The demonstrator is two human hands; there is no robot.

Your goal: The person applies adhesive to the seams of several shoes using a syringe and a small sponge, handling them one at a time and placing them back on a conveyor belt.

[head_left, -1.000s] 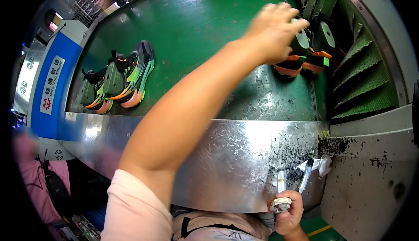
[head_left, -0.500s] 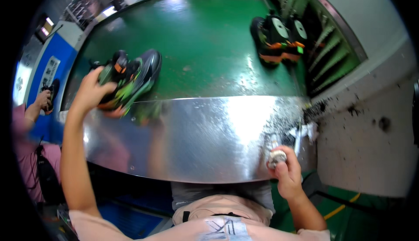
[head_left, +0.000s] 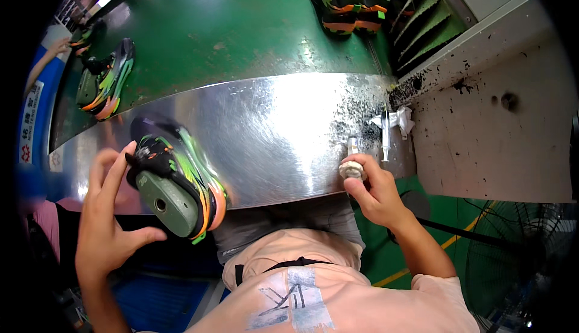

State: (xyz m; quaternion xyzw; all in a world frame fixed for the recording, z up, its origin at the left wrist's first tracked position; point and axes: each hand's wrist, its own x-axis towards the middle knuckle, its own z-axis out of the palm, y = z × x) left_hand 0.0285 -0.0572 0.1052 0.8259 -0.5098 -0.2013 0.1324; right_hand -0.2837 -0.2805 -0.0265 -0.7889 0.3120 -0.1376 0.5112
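My left hand (head_left: 114, 212) is curled around the near-left side of a black, green and orange sports shoe (head_left: 199, 176) with a grey-green last (head_left: 166, 203) inside. Its fingertips meet the shoe's upper, and its thumb lies by the heel end of the last. The shoe is tilted over the front edge of the metal ledge, its toe pointing away and slightly blurred. My right hand (head_left: 380, 197) is closed around a small clear tube with a crusted off-white knob (head_left: 352, 171), above the ledge's right side. A matching shoe (head_left: 110, 82) stands at the left edge of the green surface.
A pair of similar shoes (head_left: 350, 4) stands at the far right beside green hanging strips (head_left: 431, 25). A syringe (head_left: 386, 133) and a crumpled white tissue (head_left: 403, 120) lie on the black-speckled ledge (head_left: 265, 128). Another person's hand (head_left: 58, 46) touches a shoe far left. A fan (head_left: 506, 254) stands lower right.
My left hand has brought one shoe from the left pair toward me and turned it. The other shoe stays on the green surface. My right hand still holds the tube; the view has shifted.
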